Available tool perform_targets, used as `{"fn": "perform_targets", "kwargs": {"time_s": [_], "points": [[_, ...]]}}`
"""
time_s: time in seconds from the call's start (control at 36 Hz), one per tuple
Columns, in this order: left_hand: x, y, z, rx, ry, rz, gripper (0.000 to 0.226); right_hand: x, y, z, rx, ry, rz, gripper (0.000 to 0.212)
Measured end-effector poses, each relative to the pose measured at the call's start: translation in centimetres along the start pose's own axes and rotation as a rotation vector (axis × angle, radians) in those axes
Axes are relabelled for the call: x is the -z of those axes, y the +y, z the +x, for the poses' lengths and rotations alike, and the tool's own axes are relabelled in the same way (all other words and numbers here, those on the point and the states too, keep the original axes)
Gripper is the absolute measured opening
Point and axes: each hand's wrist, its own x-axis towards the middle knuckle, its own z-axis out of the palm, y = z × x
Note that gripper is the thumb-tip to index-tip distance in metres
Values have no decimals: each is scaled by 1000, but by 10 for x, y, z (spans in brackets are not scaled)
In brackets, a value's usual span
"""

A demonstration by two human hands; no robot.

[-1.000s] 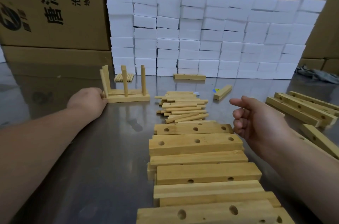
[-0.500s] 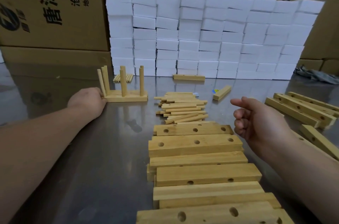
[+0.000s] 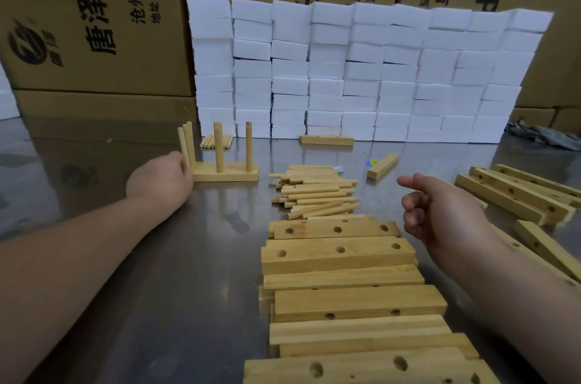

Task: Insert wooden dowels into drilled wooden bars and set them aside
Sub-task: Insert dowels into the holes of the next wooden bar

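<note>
The wooden bar with dowels (image 3: 224, 174) lies flat on the steel tabletop (image 3: 188, 258), to the left of the middle and rather far from the person. Dowels stand upright in it: two close together at its left end (image 3: 188, 144), one in the middle (image 3: 218, 147) and one near the right end (image 3: 249, 146).

The left hand (image 3: 160, 177) is at the left end of this bar and touches it. Only its back is visible and the fingers are hidden, so I cannot tell if it really grips the bar. The right hand (image 3: 440, 214) is in the air at the right, apart from every piece. Its fingers are curled toward the palm, the thumb points to the left, and it holds nothing.

Between the two hands lies a pile of loose dowels (image 3: 317, 192). Just in front of the pile, a row of drilled bars (image 3: 339, 253) runs toward the person, some with the holes up. More drilled bars (image 3: 515, 195) lie at the right side. A short wooden block (image 3: 382, 166) lies behind the pile, and a single bar (image 3: 327, 140) lies near the back. A small bundle of dowels (image 3: 217, 141) lies behind the assembled bar. At the back stands a wall of white foam blocks (image 3: 361, 69), and behind it cardboard boxes (image 3: 94, 22) with printed characters.
</note>
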Motion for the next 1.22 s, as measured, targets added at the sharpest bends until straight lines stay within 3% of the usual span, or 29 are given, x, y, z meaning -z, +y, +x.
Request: {"fn": "perform_targets", "kwargs": {"time_s": [0.11, 0.28, 0.39, 0.64, 1.03, 1.11, 1.22], "points": [[10, 18, -22, 9, -42, -258, 17, 2, 3, 6, -5, 38, -47, 16], [12, 79, -66, -60, -340, -743, 14, 4, 7, 12, -24, 68, -79, 16], [10, 98, -73, -80, -444, -900, 23, 6, 7, 12, -20, 74, -99, 15], [9, 99, -75, -262, -624, -849, 35, 3, 8, 7, 13, 31, -191, 14], [1, 95, -75, -256, -490, -759, 23, 0, 10, 5, 81, 4, -258, 14], [2, 95, -75, -214, -495, -777, 20, 0, 3, -2, 196, -120, -335, 21], [7, 94, -76, -187, -524, -798, 21, 1, -6, -19, 343, -470, -567, 16]]}}
